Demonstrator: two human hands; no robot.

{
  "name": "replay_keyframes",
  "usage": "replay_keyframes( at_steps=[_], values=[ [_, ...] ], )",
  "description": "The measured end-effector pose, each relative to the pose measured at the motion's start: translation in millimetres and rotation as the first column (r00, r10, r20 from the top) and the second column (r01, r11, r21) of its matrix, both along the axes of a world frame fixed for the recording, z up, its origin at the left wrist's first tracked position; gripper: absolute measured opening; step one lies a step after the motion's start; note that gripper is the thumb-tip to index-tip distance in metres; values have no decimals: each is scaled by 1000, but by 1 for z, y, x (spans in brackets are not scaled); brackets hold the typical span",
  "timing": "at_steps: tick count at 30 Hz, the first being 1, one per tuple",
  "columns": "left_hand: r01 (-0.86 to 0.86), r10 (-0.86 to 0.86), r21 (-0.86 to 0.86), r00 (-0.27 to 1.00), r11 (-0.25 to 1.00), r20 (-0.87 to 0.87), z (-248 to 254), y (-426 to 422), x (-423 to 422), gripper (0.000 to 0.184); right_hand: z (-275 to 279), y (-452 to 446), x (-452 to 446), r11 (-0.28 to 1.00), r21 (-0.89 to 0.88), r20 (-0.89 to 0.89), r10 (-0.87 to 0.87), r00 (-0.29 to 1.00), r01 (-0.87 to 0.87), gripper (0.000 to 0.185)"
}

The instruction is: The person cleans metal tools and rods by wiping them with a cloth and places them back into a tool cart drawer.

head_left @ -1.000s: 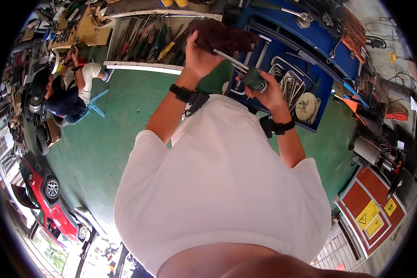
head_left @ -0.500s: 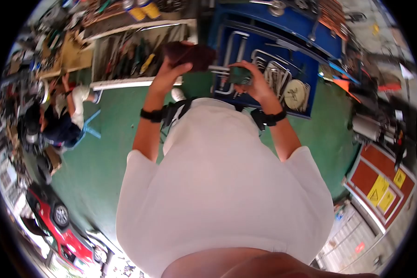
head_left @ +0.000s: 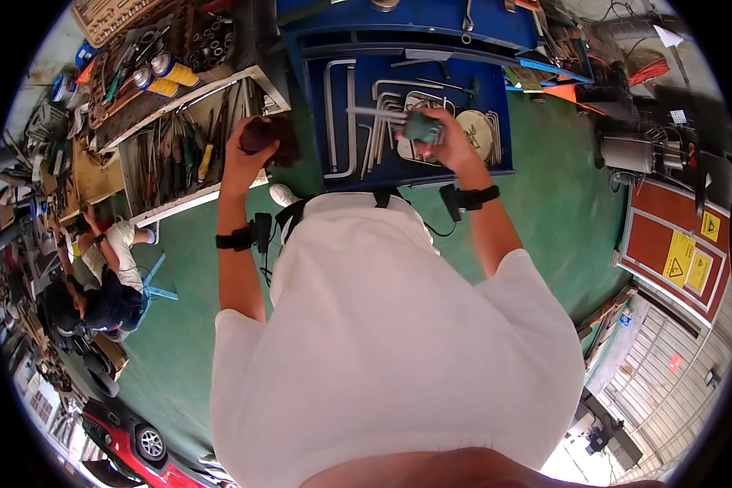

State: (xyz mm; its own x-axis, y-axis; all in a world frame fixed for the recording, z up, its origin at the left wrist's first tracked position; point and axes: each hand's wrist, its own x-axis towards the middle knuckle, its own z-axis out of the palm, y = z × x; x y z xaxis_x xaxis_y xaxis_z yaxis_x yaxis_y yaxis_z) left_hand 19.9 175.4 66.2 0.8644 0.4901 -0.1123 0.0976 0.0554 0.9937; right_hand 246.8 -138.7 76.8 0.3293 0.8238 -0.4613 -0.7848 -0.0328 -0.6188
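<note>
A dark maroon cloth (head_left: pixel 281 145) is bunched in my left hand (head_left: pixel 240 159), between the two drawers. My right hand (head_left: pixel 455 146) grips the green handle of a screwdriver (head_left: pixel 419 128), whose blurred metal shaft points left over the blue drawer (head_left: pixel 342 180). Beneath it lie bent hex keys (head_left: pixel 380 134) and a round pale disc (head_left: pixel 475 134). The cloth and the screwdriver are well apart.
An open wooden drawer (head_left: pixel 211 193) of screwdrivers is at the left, with yellow-blue cans (head_left: pixel 175 70) above it. A co-worker (head_left: pixel 110 301) sits at the far left. A red-brown cabinet (head_left: pixel 667 244) stands right.
The screwdriver's shaft has come away from the cloth. My left hand has moved left with the cloth, the hands are farther apart, and the view has shifted toward the blue drawer.
</note>
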Motion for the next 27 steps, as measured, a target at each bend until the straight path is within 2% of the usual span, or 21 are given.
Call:
replay_keyframes(
  at_steps=[1, 4, 5, 6, 7, 8, 9, 12, 13, 14, 17, 21, 23, 24, 26, 27],
  values=[
    [7, -7, -3, 1000, 1000, -11, -9, 0, -1, 41, 0, -13, 7, 982, -116, 49, -144, 988, 148, 32],
    [1, 1, 43, 999, 999, -49, -52, -7, -3, 44, -33, -62, 48, 954, -138, 120, -250, 961, 266, 33],
    [47, -43, 22, 988, 999, -151, -62, -8, -5, 48, -44, -77, 60, 901, -239, 208, -317, 925, 362, 32],
    [51, -47, 24, 988, 998, -150, -76, -11, -5, 48, -56, -92, 74, 828, -326, 301, -366, 881, 456, 32],
    [33, -17, 68, 975, 997, -222, -91, -15, -5, 49, -75, -109, 94, 828, -325, 301, -367, 880, 457, 32],
    [15, 19, 115, 956, 993, -292, -103, -20, -4, 50, -96, -125, 115, 799, -369, 391, -330, 859, 475, 32],
    [16, 14, 101, 957, 995, -291, -112, -25, -2, 51, -109, -139, 130, 768, -412, 472, -281, 835, 491, 32],
    [45, 19, 148, 914, 988, -406, -122, -42, 0, 50, -121, -150, 166, 788, -332, 430, -362, 827, 518, 31],
    [62, -32, 87, 948, 994, -317, -141, -43, -2, 50, -120, -148, 177, 773, -336, 396, -402, 825, 538, 30],
    [104, -50, 164, 950, 981, -307, -150, -44, -2, 52, -124, -144, 187, 778, -320, 388, -413, 824, 541, 30],
    [153, -99, 97, 901, 983, -422, -143, -55, 0, 55, -134, -141, 204, 650, -327, 375, -578, 725, 686, 27],
    [162, -110, 66, 868, 985, -484, -146, -57, 4, 55, -173, -142, 223, 587, -369, 346, -633, 693, 720, 25],
    [175, -133, 35, 846, 984, -516, -147, -58, 5, 53, -184, -133, 234, 554, -384, 463, -577, 673, 739, 26],
    [178, -134, 34, 840, 984, -526, -148, -58, 7, 53, -195, -135, 244, 553, -392, 455, -578, 677, 735, 26],
    [258, -128, 236, 881, 937, -455, -151, -60, 2, 52, -233, -143, 257, 490, -389, 508, -592, 625, 780, 26],
    [291, -179, 148, 842, 945, -510, -135, -61, 10, 51, -249, -149, 261, 544, -371, 569, -507, 647, 753, 29]
  ],
)
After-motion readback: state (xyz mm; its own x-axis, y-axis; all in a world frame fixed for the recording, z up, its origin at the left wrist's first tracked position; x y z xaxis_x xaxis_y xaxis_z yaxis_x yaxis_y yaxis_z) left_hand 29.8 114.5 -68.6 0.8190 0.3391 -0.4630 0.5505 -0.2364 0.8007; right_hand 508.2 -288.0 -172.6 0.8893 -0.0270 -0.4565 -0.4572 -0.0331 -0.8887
